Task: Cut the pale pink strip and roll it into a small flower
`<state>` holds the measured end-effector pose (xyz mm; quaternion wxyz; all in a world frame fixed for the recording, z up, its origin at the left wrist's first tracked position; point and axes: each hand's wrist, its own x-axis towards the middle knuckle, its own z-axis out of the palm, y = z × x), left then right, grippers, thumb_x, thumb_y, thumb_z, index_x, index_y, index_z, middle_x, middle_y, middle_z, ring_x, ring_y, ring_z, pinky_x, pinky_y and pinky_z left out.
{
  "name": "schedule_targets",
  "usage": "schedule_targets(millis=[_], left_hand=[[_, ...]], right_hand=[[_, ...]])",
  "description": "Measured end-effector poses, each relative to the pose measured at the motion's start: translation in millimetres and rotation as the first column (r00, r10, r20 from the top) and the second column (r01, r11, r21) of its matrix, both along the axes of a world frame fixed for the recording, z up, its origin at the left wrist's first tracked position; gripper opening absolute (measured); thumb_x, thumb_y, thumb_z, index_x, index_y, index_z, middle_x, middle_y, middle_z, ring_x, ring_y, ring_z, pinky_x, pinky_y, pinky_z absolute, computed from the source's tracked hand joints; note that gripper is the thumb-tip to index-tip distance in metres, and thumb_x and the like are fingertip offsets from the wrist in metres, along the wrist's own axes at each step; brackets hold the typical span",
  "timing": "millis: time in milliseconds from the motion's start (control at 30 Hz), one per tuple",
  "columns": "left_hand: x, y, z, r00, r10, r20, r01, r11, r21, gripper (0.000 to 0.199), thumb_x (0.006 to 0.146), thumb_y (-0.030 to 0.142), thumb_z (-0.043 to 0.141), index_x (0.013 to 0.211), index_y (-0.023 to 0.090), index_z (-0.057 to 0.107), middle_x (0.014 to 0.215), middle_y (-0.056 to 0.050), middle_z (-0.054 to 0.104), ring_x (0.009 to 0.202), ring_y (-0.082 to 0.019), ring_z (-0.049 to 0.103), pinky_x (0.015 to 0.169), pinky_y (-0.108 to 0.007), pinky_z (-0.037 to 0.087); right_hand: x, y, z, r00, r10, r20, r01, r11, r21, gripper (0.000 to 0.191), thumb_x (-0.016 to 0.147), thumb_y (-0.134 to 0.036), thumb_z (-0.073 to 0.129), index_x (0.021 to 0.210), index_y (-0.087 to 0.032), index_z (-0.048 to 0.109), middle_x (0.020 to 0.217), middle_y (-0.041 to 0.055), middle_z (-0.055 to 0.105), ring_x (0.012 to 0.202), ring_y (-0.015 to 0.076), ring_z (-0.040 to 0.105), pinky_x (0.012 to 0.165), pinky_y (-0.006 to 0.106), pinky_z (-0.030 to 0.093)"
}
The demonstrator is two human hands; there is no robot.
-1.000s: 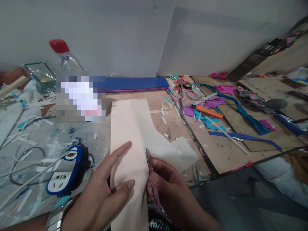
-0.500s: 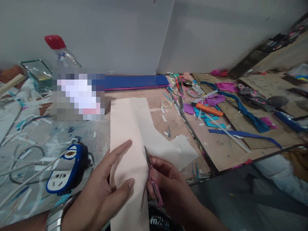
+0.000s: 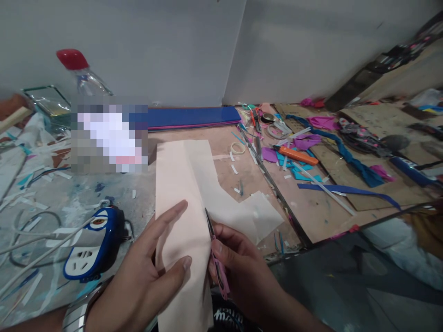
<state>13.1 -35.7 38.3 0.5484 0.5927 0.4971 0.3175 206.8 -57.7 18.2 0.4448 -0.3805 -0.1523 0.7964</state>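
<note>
A long pale peach sheet (image 3: 176,184), paper or thin foam, runs from the table down toward my lap. My left hand (image 3: 148,267) holds it at the left edge, thumb and index finger spread on top; the other fingers are hidden. In my right hand (image 3: 238,263) are small pink-handled scissors (image 3: 220,267), gripped at the sheet's right edge. Their dark blade points away from me along that edge; I cannot tell how far the blades are apart. A whitish angled piece of sheet (image 3: 256,214) lies to the right, partly under the peach sheet.
On the left are a blue-and-white power strip (image 3: 93,244) with cables and a red-capped bottle (image 3: 72,59), partly pixelated. A blue stack of strips (image 3: 194,117) lies by the wall. Rightward are a tape roll (image 3: 238,148), an orange cutter (image 3: 297,155) and coloured scraps.
The scissors have shifted slightly, their handles showing more openly beside the sheet. My left hand keeps its place on the sheet, and the whole view has drifted a little.
</note>
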Motion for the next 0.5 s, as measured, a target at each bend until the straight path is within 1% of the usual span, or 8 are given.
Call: schedule_targets(millis=[100, 267, 367, 500], left_hand=[[-1.2, 0.7, 0.4, 1.0, -0.009, -0.017, 0.009, 1.0, -0.002, 0.066, 0.093, 0.034, 0.066, 0.154, 0.039, 0.041, 0.162, -0.002, 0.041, 0.145, -0.027, 0.048, 0.119, -0.046, 0.041], [-2.5, 0.7, -1.1, 0.999, -0.023, -0.041, 0.024, 1.0, 0.013, 0.067, 0.093, 0.033, 0.067, 0.154, 0.04, 0.04, 0.163, -0.001, 0.04, 0.149, -0.026, 0.042, 0.123, -0.047, 0.035], [-2.1, -0.1, -2.1, 0.999, -0.037, -0.037, 0.038, 0.999, 0.019, 0.066, 0.094, 0.032, 0.066, 0.154, 0.04, 0.039, 0.164, -0.001, 0.039, 0.15, -0.025, 0.039, 0.123, -0.045, 0.034], [-1.9, -0.7, -2.2, 0.998, -0.065, -0.019, 0.065, 0.998, 0.015, 0.068, 0.094, 0.031, 0.066, 0.155, 0.04, 0.038, 0.165, -0.001, 0.037, 0.152, -0.025, 0.036, 0.121, -0.043, 0.037]], right_hand=[[-0.7, -0.6, 0.3, 1.0, -0.005, -0.01, 0.005, 1.0, 0.006, 0.038, 0.079, -0.044, 0.085, 0.097, -0.017, 0.066, 0.053, -0.0051, 0.061, 0.037, 0.0047, 0.042, 0.038, 0.015, 0.031], [-0.9, 0.3, 2.5, 0.999, -0.035, -0.028, 0.035, 0.999, 0.007, 0.037, 0.077, -0.044, 0.086, 0.095, -0.017, 0.068, 0.054, -0.0056, 0.059, 0.038, 0.0045, 0.042, 0.038, 0.015, 0.029], [-0.9, 2.1, 4.3, 0.999, -0.038, -0.022, 0.038, 0.999, 0.002, 0.036, 0.078, -0.043, 0.086, 0.095, -0.016, 0.069, 0.055, -0.0055, 0.058, 0.039, 0.0035, 0.042, 0.039, 0.015, 0.03], [-1.7, 5.1, 4.8, 0.999, -0.043, -0.002, 0.043, 0.999, 0.003, 0.037, 0.079, -0.045, 0.085, 0.092, -0.014, 0.069, 0.055, -0.0054, 0.057, 0.038, 0.0031, 0.041, 0.039, 0.015, 0.031]])
